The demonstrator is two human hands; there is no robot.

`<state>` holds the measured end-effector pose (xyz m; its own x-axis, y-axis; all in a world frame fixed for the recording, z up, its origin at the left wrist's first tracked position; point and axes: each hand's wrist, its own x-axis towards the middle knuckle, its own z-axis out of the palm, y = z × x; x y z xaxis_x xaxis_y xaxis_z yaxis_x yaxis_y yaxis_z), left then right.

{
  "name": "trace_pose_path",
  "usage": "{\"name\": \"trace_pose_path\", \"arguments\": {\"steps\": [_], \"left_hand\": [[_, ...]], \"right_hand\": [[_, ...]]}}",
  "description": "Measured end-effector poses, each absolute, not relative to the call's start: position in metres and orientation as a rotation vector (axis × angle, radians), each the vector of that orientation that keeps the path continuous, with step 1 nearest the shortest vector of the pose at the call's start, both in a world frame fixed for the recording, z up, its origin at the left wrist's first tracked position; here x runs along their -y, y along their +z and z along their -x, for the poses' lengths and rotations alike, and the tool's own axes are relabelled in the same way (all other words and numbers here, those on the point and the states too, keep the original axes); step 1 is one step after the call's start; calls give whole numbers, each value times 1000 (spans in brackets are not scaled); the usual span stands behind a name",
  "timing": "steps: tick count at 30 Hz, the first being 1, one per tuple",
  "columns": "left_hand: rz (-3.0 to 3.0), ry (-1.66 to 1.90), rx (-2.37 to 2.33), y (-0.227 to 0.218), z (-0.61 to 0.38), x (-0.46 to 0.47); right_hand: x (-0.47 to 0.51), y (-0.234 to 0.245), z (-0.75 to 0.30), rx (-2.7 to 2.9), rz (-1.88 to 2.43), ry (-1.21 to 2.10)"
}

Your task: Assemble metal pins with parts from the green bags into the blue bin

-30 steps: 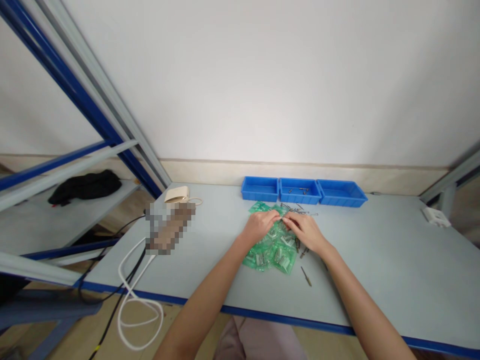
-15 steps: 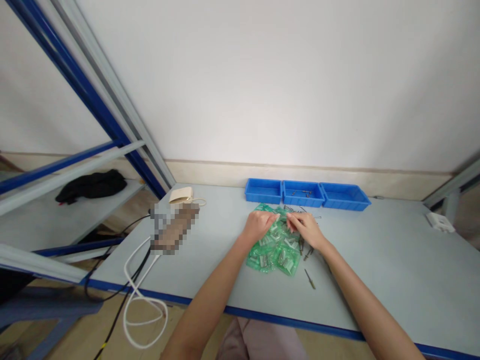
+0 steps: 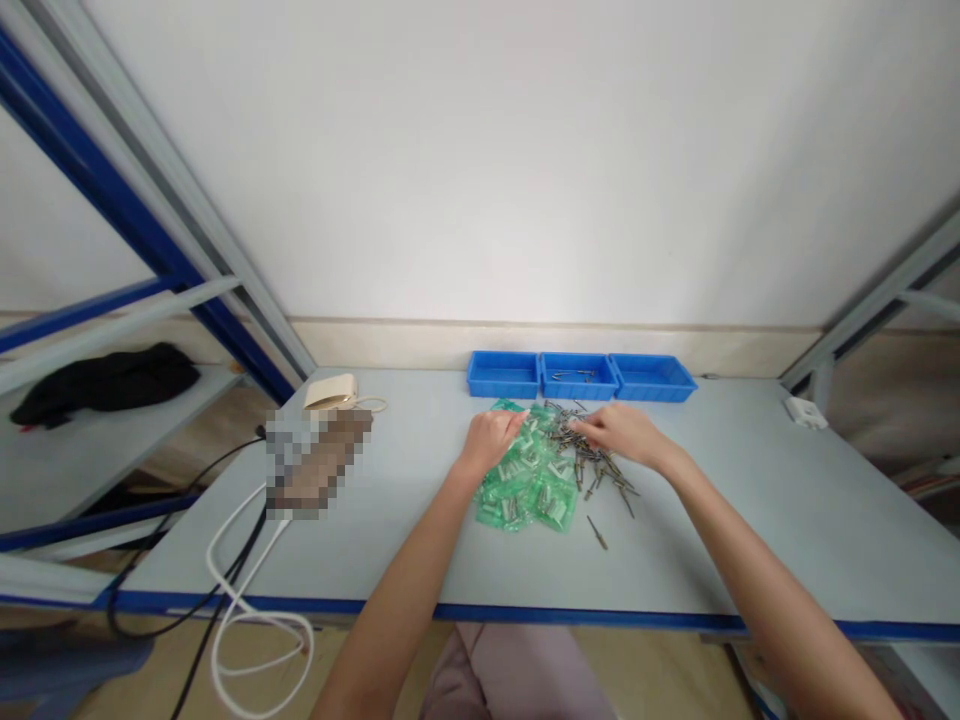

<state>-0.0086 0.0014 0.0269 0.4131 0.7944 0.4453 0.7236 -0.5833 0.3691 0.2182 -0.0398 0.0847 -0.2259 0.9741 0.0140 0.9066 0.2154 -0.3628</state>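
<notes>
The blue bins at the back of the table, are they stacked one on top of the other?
No, the three blue plastic bins stand side by side in one row on the table, and the middle one holds a few metal pins.

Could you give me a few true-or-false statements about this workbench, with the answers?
1. The left hand touches the green plastic bags. True.
2. The right hand is over loose metal pins. True.
3. All three blue bins hold pins. False: only the middle bin shows pins.
4. The black cloth lies on the table. False: it lies on a shelf to the left.
</notes>
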Motion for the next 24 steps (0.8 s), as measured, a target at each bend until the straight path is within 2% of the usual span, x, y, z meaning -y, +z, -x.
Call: {"name": "trace_pose_path", "arguments": {"steps": [3,7,12,21,24], "left_hand": [[-2573,878,-1347,28,7,-1],[-2628,825,-1327,27,3,1],[-2675,796,-1323,26,1,3],[-2738,835,-1290,24,4,1],[-2756,844,-1252,23,4,1]], "right_hand": [[104,65,-213,2392,1833,196],[150,37,-206,2375,1929,112],[145,24,-204,2307,1879,5],[132,5,-189,2311,1680,-452],[135,0,-190,2272,1671,-471]]}}
